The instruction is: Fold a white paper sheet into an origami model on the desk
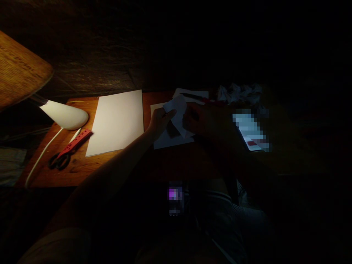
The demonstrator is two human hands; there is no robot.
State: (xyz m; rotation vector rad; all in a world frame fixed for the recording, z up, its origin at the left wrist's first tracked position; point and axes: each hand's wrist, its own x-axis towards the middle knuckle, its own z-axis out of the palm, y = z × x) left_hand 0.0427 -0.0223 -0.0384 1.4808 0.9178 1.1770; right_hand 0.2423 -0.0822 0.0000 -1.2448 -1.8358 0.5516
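Dark, rough-textured wall (82, 47) across the view at 12 o'clock. Orange-brown wooden desk (74, 176) in warm light at 9 o'clock, beneath a white tapered lamp (64, 115) with a round wood-grain shade (19, 69) and a white cord (41, 157); deep shadow at 3 o'clock

Got desk lamp (64, 115) glowing left, scissors with red guard (68, 150) beside blank sheet (115, 123), crumpled paper (238, 93) behind, lit phone (249, 132) right.

A narrow strip of tabletop (147, 99) runs beside your left hand (159, 123), but the white paper sheet (115, 123), desk lamp (64, 115) and red-handled scissors (62, 156) lie leftward, and a lit phone (250, 132) sits rightward.
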